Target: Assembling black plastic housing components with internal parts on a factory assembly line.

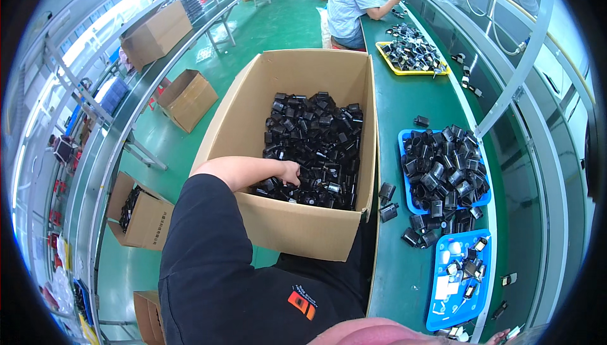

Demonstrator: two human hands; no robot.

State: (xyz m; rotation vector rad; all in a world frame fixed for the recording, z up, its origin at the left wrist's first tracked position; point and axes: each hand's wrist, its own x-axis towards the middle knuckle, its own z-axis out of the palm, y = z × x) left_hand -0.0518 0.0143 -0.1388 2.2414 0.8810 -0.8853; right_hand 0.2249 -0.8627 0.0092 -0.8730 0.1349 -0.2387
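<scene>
One hand, the left hand (289,172), is down inside the big cardboard box (297,225), fingers curled into the heap of small black plastic parts (314,146), closing on a few near the front of the pile, though how firm the grip is I cannot tell from here. The bare forearm runs in from the dark sleeve (208,231) at the lower left and crosses the box's left wall. The right hand is out of sight. The box stands open, flaps up, pressed right against the edge of the green counter (404,105), and the parts fill its floor from the middle toward the right wall. Just past that wall, two loose black parts (386,201) lie on the counter. Beside them a blue tray (404,149) is heaped with more of the same black pieces, a few spilling off its near end. Nearer still, a second blue tray (442,307) holds small white and black bits. Farther along the counter, a yellow tray (387,51) carries another black pile, and a seated person in a light shirt (351,0) leans over the counter there. Off to the left, on the green floor, more cardboard boxes (187,98) stand, one of them by the aisle with black parts inside.
</scene>
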